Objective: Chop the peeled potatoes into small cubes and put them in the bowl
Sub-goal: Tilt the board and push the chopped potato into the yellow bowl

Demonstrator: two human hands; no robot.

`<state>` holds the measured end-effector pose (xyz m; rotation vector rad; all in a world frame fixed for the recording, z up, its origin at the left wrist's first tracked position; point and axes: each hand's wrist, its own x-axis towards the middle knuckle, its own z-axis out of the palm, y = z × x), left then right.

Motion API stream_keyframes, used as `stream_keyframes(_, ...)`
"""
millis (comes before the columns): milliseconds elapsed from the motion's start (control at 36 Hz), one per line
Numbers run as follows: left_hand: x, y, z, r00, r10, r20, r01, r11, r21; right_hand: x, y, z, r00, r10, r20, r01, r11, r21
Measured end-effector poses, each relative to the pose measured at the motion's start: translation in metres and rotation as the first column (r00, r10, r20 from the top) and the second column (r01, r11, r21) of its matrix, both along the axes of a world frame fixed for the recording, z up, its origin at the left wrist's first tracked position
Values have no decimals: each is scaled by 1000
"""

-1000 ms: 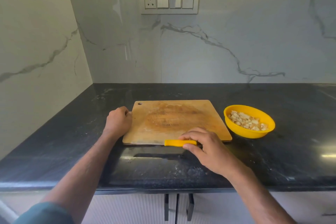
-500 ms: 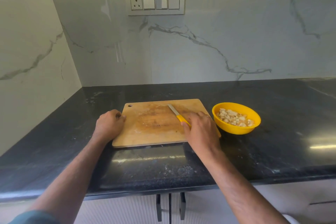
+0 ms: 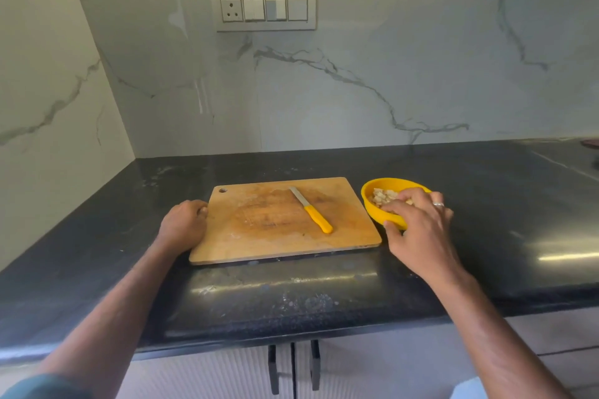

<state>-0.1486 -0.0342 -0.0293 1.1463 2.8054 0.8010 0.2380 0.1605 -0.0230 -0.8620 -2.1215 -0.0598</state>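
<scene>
Countertop (image 3: 324, 295) lies dark beneath our arms. Our left hand (image 3: 183, 223) curls round the left edge of the chopping board (image 3: 259, 236). Our right hand (image 3: 418, 223) grips the yellow bowl (image 3: 372, 201), thumb outside, fingers over its rim above the potato cubes (image 3: 382, 196). The knife (image 3: 311, 209) lies on the board, touched by neither hand.

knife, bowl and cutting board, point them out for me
knife (image 3: 318, 220), head view, on the yellow handle
bowl (image 3: 372, 208), head view, on the yellow outer wall at its left side
cutting board (image 3: 350, 223), head view, on bare wood right of the knife
</scene>
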Motion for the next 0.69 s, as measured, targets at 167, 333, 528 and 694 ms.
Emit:
stream_keyframes(167,2,-1,2,1000,-12,22,12,1000,1,-26,33,8,997,38,70,-36,999,-35)
stream_keyframes(333,7,-3,5,999,-27,18,27,1000,8,-50,55,14,991,39,130,-30,997,-70)
stream_keyframes(528,11,-4,6,999,-10,32,8,997,77,-58,49,11,994,2,107,2,999,-40)
stream_keyframes(694,12,-7,4,993,69,90,-87,975,204,-44,30,9,997,-70,-11,71,993,94)
